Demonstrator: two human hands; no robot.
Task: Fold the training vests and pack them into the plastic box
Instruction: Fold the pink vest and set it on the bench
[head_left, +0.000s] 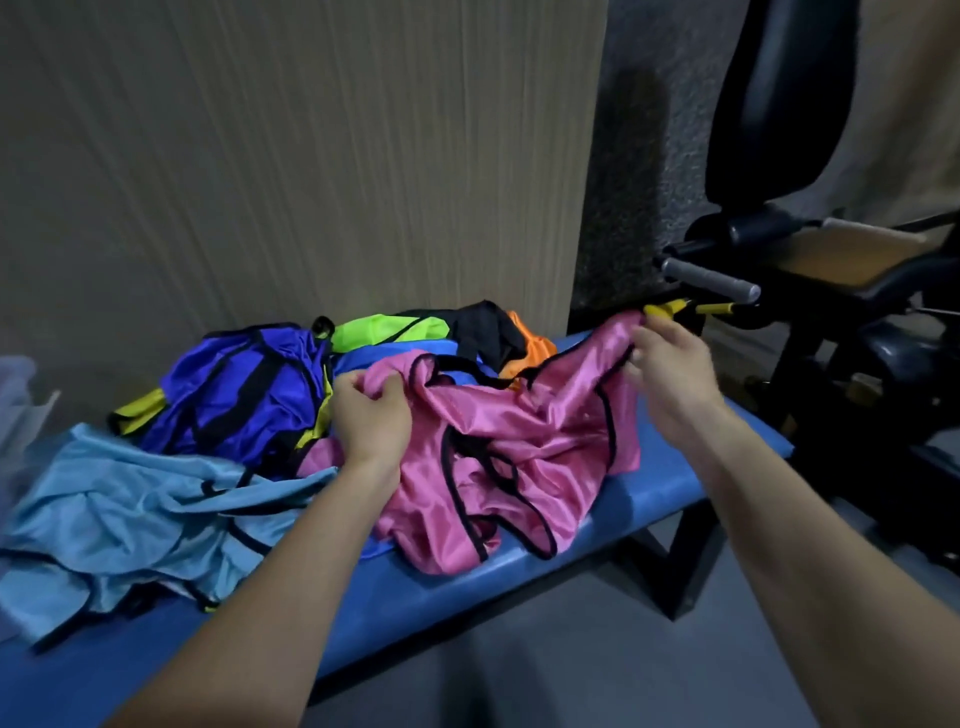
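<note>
pink vest (524, 447) stretched crosswise between left hand (371, 415) and right hand (670, 364).

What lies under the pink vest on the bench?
Under the pink vest the blue bench shows along its near and right edges, and a blue vest emerges behind it. Both hands grip the pink vest; whatever lies beneath its middle is covered.

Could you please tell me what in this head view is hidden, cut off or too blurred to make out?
- Plastic box: cut off by the left edge, pale and blurred; its contents cannot be told.
- Vest count: the pile overlaps; the yellow vest is mostly under the purple vest.
- Right hand: motion-blurred; its fingertips are behind the pink vest.
- Blue bench: its legs are mostly hidden.
</note>
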